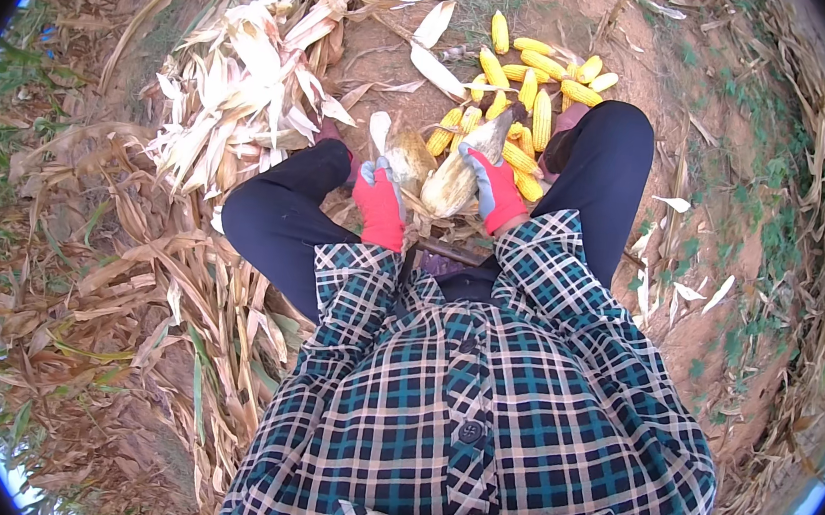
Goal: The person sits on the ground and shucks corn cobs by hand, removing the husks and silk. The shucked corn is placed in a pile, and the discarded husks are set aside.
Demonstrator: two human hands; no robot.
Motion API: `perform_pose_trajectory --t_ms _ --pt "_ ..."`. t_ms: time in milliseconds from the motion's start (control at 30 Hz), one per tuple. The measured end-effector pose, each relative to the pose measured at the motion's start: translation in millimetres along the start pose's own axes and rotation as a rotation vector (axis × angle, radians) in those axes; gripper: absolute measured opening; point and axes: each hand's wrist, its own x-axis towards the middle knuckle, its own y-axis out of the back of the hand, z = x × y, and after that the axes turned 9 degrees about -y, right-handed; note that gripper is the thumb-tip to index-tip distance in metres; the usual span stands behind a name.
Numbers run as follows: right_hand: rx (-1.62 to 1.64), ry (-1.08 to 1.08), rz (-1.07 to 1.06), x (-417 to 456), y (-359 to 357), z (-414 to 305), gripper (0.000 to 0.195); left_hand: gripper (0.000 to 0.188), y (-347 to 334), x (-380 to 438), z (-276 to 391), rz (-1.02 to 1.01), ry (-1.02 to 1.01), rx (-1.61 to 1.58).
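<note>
My right hand (496,189), in a red glove with grey fingers, grips a corn ear still wrapped in its pale, brown-flecked husk (458,179). The ear slants up and to the right, with its dark tip near the yellow cobs. To the left, my left hand (379,205), gloved alike, has its thumb and fingers closed on a loose husk leaf (409,158). This leaf curls beside the ear; whether it is still joined at the base cannot be seen. Just beyond my right hand lies a pile of bare yellow corn cobs (541,120).
A heap of pale stripped husks (241,96) lies beyond my left knee. Dry corn stalks and leaves (176,278) cover the ground at left. White husk leaves (436,68) lie on the brown soil (383,36) ahead. Low green weeds (769,235) grow at right.
</note>
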Motion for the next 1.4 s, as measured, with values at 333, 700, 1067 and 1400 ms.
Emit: perform_pose_trajectory --t_ms 333,700,1067,1400 --pt "0.486 -0.236 -0.006 35.8 32.6 7.4 0.042 0.056 -13.0 -18.1 21.7 -0.521 0.254 -0.08" --pt "-0.016 0.116 0.017 -7.1 -2.0 -20.5 0.052 0.06 -20.2 -43.0 5.9 -0.695 0.231 0.101" --pt "0.03 0.119 -0.411 -14.8 -0.9 -90.6 0.041 0.055 -84.1 -35.2 -2.7 -1.044 -0.307 -0.071" --pt "-1.161 0.866 -0.445 -71.9 -85.8 -81.6 0.029 0.053 -43.0 -62.2 -8.1 -0.869 -0.234 0.463"
